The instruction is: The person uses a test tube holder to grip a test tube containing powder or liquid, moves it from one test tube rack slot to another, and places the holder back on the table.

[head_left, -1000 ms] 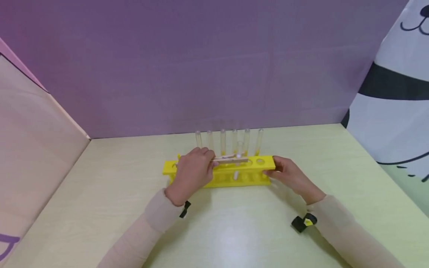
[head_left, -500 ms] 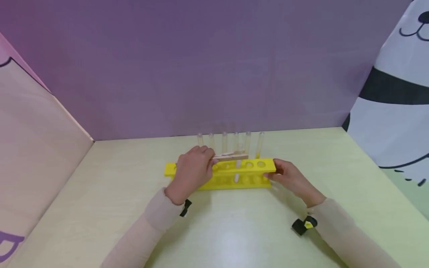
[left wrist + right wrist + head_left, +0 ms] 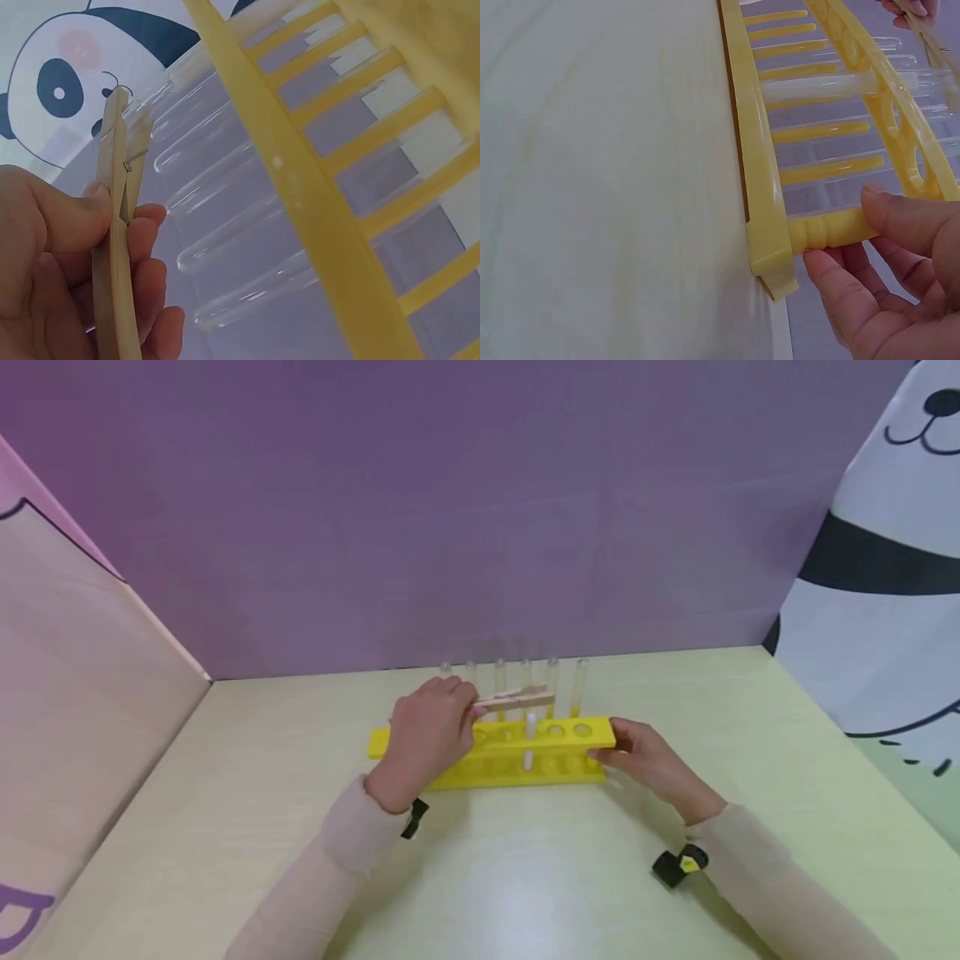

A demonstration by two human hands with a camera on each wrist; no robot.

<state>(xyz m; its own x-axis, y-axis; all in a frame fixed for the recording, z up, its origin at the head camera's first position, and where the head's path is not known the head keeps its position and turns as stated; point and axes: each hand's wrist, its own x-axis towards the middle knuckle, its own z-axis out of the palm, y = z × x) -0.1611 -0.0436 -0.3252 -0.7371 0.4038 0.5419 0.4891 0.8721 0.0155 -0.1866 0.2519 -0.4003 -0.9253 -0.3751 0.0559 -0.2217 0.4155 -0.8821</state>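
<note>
My left hand (image 3: pixel 431 735) grips a wooden test tube clamp (image 3: pixel 116 225), thumb on one side and curled fingers on the other. The clamp's front end is by the upper part of a test tube with white contents (image 3: pixel 817 88); whether it touches the glass I cannot tell. That tube stands upright in the front row of the yellow test tube rack (image 3: pixel 495 742). With thumb and fingers, my right hand (image 3: pixel 645 756) holds the rack's right end post (image 3: pixel 832 229). The left hand hides the rack's left part in the head view.
Several clear test tubes (image 3: pixel 581 681) stand upside down on the rack's rear pegs. Pale tabletop (image 3: pixel 510 877) surrounds the rack. Behind rises a purple backdrop (image 3: pixel 480 527), and a panda-print cloth (image 3: pixel 885 635) hangs at the right.
My left hand and the clamp have risen slightly relative to the rack, along the tube with white contents. That tube stays in its hole; the right hand keeps its hold on the rack.
</note>
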